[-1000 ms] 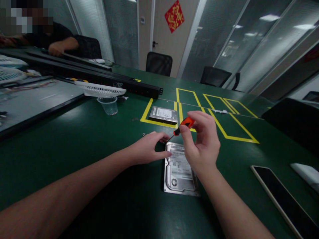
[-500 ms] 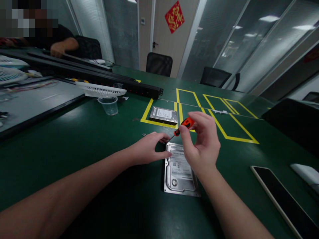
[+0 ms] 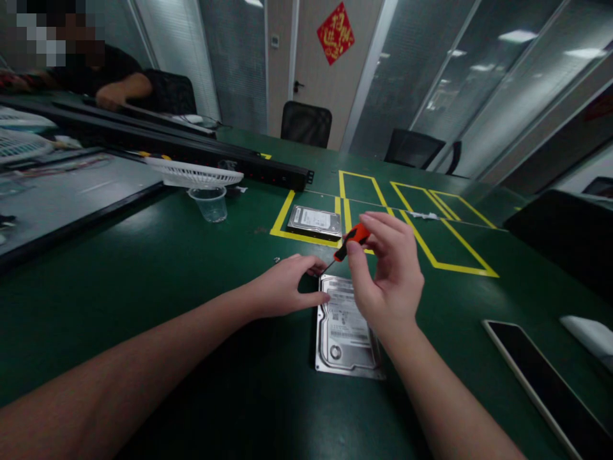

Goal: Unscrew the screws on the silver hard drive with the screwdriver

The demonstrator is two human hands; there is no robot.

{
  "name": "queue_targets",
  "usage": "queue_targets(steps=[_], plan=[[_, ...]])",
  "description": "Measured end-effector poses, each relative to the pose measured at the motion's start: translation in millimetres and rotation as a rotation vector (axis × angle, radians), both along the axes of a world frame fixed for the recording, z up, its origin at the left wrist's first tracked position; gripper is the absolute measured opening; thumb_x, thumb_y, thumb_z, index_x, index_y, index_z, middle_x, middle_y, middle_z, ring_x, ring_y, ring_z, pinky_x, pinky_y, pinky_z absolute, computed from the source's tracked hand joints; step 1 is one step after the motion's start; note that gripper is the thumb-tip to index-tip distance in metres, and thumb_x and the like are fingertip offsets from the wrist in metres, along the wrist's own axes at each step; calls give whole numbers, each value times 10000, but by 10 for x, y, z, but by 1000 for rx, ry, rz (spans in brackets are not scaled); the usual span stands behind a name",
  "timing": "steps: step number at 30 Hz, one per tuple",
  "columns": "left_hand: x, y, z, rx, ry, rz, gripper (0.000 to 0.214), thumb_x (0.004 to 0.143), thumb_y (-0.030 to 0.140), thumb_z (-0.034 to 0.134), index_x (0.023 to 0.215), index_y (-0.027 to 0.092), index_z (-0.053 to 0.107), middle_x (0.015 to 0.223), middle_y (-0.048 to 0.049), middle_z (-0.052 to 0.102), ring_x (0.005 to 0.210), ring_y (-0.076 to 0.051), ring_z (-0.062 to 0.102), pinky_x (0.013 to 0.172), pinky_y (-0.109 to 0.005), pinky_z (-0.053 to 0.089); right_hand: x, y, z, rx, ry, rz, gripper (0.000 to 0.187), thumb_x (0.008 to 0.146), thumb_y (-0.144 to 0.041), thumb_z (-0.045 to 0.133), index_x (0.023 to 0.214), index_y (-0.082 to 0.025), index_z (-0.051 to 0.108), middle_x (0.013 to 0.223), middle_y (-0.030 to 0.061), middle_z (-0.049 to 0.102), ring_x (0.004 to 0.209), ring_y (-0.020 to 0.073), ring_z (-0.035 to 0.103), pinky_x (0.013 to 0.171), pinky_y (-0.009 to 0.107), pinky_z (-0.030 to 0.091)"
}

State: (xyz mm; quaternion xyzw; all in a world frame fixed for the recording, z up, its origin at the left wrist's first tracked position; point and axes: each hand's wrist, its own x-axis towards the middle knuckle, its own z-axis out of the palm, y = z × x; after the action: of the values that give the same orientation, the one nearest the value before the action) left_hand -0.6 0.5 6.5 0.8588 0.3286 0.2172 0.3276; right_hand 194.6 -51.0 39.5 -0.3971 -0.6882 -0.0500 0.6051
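Observation:
A silver hard drive with a white label lies label-up on the green table. My left hand grips its far left corner, thumb on the top face and fingers curled by the corner. Between the thumb and fingers of my right hand is a red and black screwdriver. It is tilted, its thin tip at the drive's far left corner beside my left fingertips. Exactly what the tip touches is too small to tell. Tiny metal pieces, perhaps screws, lie left of the drive.
Beyond my hands, a second hard drive sits inside a yellow tape frame. A clear plastic cup, a white basket and long black bars are at the left. A phone lies right. Another person's hand rests far left.
The screwdriver handle has turned slightly in my right fingers. My left hand and the hard drive stay in place.

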Motion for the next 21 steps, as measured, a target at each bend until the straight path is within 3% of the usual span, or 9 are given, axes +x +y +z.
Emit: queue_targets(steps=[10,21], plan=[[-3,12,-16,-10,-6,-4,534,895,461,820,1325,193,651,1274,-134,740,1185,-312,710,1048,-479,564,28,-30,-23,-75,51,93,421,1027,-218,575,1430,-317,644,1497,103,611,1423,312,624,1125,599,617],[-8,6,-10,3,3,2,516,902,469,808,1321,210,655,1265,-126,742,1182,-316,707,1044,-486,567,10,37,-12,22,15,-8,434,937,-226,739,1358,-316,685,1345,112,664,1248,293,673,872,482,674]])
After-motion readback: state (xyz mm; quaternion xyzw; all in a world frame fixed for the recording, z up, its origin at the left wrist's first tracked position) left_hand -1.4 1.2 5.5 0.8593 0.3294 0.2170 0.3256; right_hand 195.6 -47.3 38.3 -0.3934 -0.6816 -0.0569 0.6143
